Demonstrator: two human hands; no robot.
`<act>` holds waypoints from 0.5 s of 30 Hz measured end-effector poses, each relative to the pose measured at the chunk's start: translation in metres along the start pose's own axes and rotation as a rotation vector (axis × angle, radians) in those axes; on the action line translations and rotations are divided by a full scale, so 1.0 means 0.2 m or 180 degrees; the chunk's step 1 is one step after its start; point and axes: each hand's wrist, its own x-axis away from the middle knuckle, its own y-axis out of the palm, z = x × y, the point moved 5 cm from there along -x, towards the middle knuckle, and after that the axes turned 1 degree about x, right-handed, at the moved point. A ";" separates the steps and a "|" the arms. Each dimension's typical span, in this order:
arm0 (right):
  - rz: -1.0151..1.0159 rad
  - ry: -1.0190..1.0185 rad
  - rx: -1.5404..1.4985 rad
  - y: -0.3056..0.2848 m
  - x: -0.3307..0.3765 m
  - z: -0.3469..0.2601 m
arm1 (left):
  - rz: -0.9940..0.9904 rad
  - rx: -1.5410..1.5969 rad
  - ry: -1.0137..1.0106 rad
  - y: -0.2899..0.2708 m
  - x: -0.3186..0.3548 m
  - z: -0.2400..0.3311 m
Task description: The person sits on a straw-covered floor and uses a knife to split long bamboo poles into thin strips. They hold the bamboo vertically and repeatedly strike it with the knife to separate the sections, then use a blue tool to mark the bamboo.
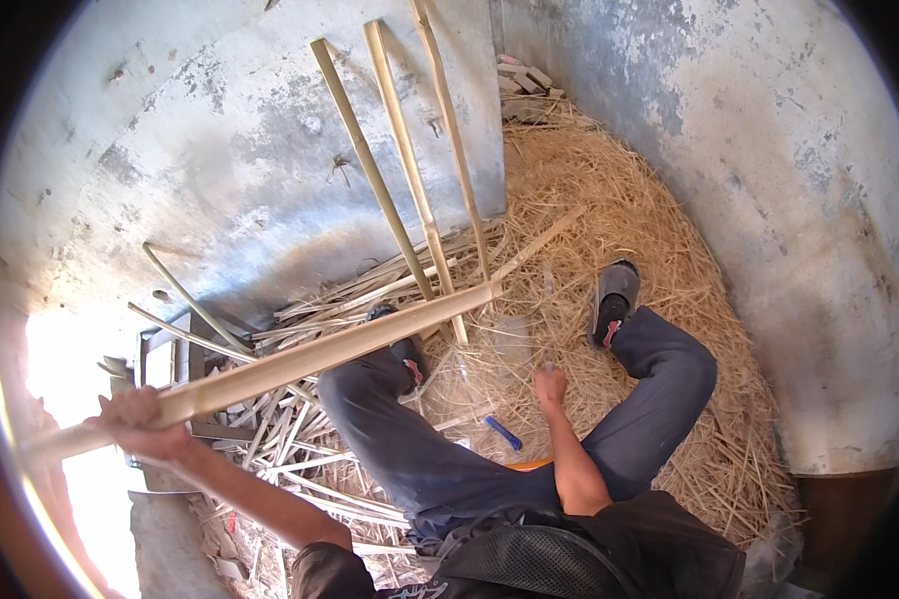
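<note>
My left hand (pixel 148 423) is closed around a long split bamboo strip (pixel 320 344) near its left end. The strip slants up to the right across my left leg, its pale inner face showing. Past its broad end a narrower strip (pixel 539 243) continues over the shavings; whether the two are joined I cannot tell. Between my knees, my right hand (pixel 549 387) is a closed fist. Something thin and pale stands up from it, too faint to name. A blue-handled tool (pixel 503 432) lies on the ground close to that hand.
Three bamboo lengths (pixel 400 130) lean against the weathered wall (pixel 240 130). Bamboo shavings (pixel 669 299) cover the ground around my shoes. Split strips (pixel 280 429) are heaped at the left, beside a bright opening. A curved wall (pixel 769 200) rises at the right.
</note>
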 end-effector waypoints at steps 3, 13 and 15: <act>0.0109 0.0405 -0.1434 0.06 -0.06 0.20 | 0.0120 0.0405 0.0067 -0.05 -0.05 0.15; -0.1430 -0.0184 -0.3336 -0.45 0.18 -0.83 | 0.0406 0.0953 -0.0499 -0.16 0.05 -0.07; -0.1481 -0.0319 -0.3535 -0.54 0.22 -0.93 | 0.0148 0.1377 -0.0748 -0.21 0.02 -0.21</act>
